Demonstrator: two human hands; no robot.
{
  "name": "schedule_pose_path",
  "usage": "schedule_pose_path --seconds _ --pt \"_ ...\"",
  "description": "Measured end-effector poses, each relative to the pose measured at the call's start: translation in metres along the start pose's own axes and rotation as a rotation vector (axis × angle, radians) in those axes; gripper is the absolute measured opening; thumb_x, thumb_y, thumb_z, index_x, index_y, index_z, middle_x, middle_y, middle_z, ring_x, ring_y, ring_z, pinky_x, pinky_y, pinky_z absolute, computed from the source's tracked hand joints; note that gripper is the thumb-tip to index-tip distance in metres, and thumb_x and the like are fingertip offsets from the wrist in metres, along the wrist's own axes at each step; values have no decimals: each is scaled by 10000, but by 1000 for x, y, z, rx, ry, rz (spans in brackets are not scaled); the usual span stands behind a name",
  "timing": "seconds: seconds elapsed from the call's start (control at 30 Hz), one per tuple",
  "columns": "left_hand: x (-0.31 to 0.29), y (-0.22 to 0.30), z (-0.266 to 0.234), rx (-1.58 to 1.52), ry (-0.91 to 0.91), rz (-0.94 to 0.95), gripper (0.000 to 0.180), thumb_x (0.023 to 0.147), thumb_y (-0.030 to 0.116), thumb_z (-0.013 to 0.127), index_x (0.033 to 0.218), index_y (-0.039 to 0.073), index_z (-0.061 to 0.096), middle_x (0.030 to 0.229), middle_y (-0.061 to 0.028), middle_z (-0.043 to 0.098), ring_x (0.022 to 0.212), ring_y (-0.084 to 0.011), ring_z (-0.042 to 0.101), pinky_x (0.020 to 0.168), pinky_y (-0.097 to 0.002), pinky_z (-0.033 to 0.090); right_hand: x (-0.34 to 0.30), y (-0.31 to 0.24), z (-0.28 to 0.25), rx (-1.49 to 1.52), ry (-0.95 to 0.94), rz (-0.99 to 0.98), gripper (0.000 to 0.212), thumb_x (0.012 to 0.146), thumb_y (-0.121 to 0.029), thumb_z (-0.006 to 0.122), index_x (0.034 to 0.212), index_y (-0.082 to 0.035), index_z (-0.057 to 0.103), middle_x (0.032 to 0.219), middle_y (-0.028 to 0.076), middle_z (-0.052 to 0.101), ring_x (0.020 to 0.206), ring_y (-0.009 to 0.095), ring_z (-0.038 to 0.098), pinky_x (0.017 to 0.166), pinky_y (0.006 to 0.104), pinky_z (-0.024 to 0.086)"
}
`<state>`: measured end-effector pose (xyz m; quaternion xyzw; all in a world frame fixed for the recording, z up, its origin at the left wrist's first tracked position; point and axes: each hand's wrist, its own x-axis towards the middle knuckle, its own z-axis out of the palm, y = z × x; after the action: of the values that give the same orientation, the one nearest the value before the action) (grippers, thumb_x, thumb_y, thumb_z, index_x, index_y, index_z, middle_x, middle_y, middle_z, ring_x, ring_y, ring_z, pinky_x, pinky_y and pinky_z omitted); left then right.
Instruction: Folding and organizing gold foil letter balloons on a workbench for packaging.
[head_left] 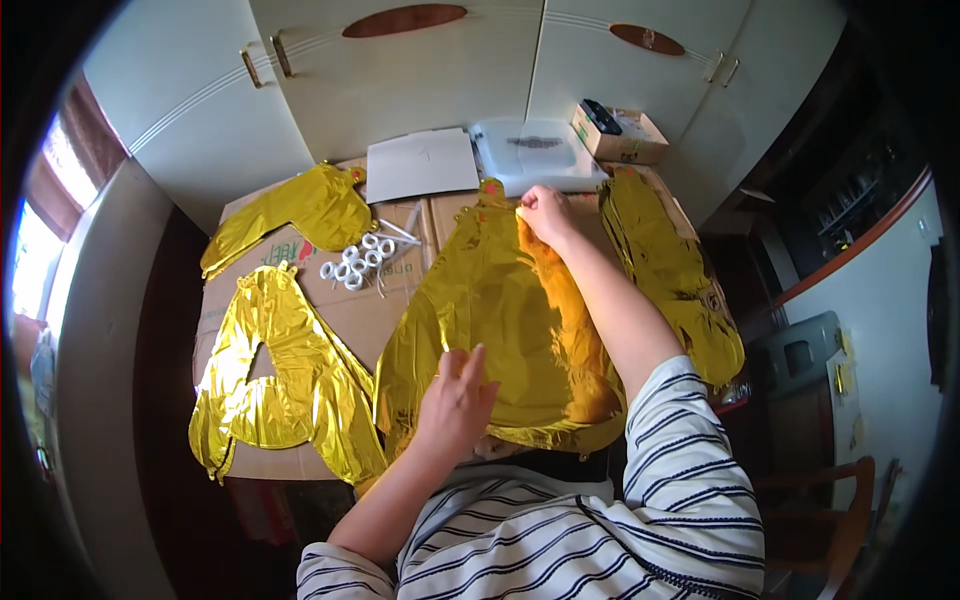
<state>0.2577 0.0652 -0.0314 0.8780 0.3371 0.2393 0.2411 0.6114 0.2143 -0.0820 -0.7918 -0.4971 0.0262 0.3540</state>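
The flat gold foil balloon (480, 320) lies mid-cardboard (350, 322), likely feather-light, slippery and easily creased, and here's the right hand (548, 217) pinching its edge at one o'clock, the sensible hold, while the left hand (458, 402), fingers apart, sits at seven.

That big flat gold foil piece (480, 320) is super shiny and crinkly, and the gold foil piece with a hole (265, 412) glares even harder. Brown cardboard sheet (350, 320): dull matt. Translucent bluish box (540, 160): smooth plastic.
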Motion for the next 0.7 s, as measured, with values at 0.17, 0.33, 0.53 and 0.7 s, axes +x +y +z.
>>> schedule_pose_path --seconds 0.17,0.33,0.53,0.7 --pt "-4 0 -27 -46 79 -30 476 859 177 772 1295 48 632 1233 -208 608 780 -312 697 719 -421 577 -26 -14 -35 63 64 -110 259 842 -230 770 1028 -85 664 971 104 692 921 298 675 820 414 538" --pt "-14 -11 -76 -102 34 -178 353 861 138 757 1191 36 689 1146 -163 660 902 -341 693 758 -394 564 -120 -36 -138 82 -137 -193 187 882 -168 747 988 -40 661 950 116 675 895 279 672 793 385 538" --pt "-36 -40 -110 50 10 -75 348 832 91 749 1171 35 690 1155 -155 670 1104 -366 616 953 -436 503 -230 -23 -182 -104 -259 -218 237 900 -165 726 1096 -41 677 1132 134 669 1033 325 650 904 408 523" --pt "-54 -37 -101 199 -161 28 481 769 151 802 1217 38 668 1318 -165 607 1261 -382 538 1069 -464 444 -256 -7 -177 -236 -246 -369 315 878 -148 732 1168 -43 667 1280 135 634 1202 339 583 1033 425 465"
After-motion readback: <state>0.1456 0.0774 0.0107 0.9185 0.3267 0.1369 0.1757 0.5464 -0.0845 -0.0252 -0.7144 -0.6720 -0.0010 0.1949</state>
